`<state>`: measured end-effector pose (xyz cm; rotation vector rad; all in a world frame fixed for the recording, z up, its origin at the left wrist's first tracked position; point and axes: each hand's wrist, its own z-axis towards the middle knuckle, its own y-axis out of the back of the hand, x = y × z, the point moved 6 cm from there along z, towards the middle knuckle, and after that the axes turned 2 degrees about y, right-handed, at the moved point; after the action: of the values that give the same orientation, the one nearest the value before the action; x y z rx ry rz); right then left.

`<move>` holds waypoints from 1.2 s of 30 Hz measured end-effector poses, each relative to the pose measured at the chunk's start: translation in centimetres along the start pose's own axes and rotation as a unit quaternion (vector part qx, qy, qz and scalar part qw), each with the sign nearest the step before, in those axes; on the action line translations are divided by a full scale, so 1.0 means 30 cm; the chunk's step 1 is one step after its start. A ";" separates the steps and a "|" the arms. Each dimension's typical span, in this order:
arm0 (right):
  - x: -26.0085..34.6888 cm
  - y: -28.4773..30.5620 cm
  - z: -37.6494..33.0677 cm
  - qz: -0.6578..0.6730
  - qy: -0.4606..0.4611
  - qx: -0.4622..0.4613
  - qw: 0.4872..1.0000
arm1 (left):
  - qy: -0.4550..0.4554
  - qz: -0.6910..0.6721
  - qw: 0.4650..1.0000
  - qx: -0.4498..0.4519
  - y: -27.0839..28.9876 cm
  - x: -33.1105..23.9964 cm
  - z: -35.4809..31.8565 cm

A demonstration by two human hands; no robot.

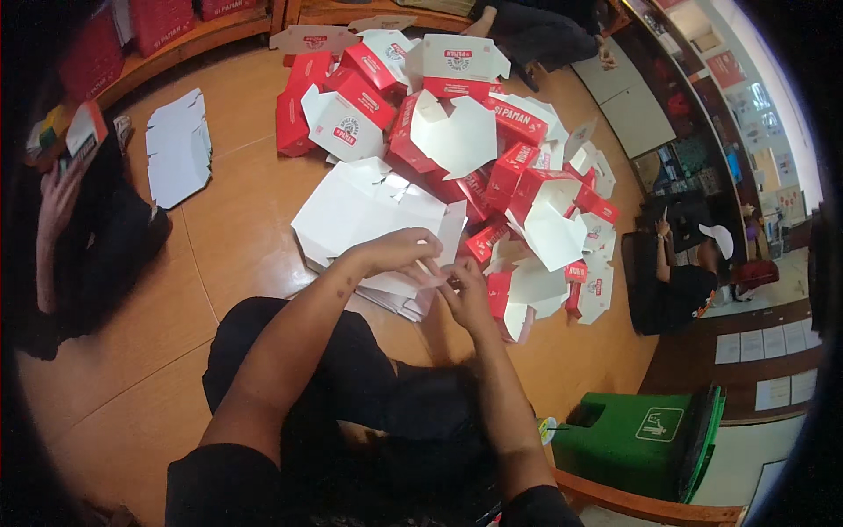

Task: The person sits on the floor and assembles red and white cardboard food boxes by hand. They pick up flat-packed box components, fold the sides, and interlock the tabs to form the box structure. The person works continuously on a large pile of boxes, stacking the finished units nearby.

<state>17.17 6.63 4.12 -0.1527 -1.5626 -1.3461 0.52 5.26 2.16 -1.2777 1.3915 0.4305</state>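
Note:
A stack of flat white cardboard box blanks [360, 209] lies on the floor in front of my knees, their plain side up. Over its near right corner, my left hand [397, 253] reaches across with bent fingers pinching a white flap of the top box blank. Close beside it, my right hand [466, 297] has its fingertips closed on the same flap's edge. The exact grip is partly hidden behind the fingers. Just beyond my hands, a heap of folded red and white boxes [443, 136] spreads out, several with lids standing open.
Another pile of white blanks [178, 145] lies on the tiled floor to the left, near a seated person holding a box [86, 132]. Other people sit at the far side and the right. A green bin [628, 443] stands at lower right beside a wooden rail [650, 508].

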 end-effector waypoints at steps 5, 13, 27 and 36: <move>-0.104 0.113 -0.050 0.086 -0.050 -0.113 0.989 | -0.236 0.405 0.881 -0.067 -0.095 -0.072 -0.060; -0.158 0.118 -0.073 0.516 -0.134 -0.215 0.818 | 0.003 0.254 0.962 -0.103 -0.010 -0.017 -0.045; 0.115 0.153 -0.030 -0.113 0.081 -0.140 0.980 | -0.146 0.290 0.934 -0.145 -0.054 0.000 -0.005; -0.096 0.096 -0.036 -0.043 0.003 -0.083 0.996 | -0.510 0.469 0.609 -0.386 -0.242 -0.276 -0.226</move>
<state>21.04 8.25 3.76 -0.1854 -1.4664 -1.5422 1.57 0.74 14.23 -0.4623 0.6615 2.2868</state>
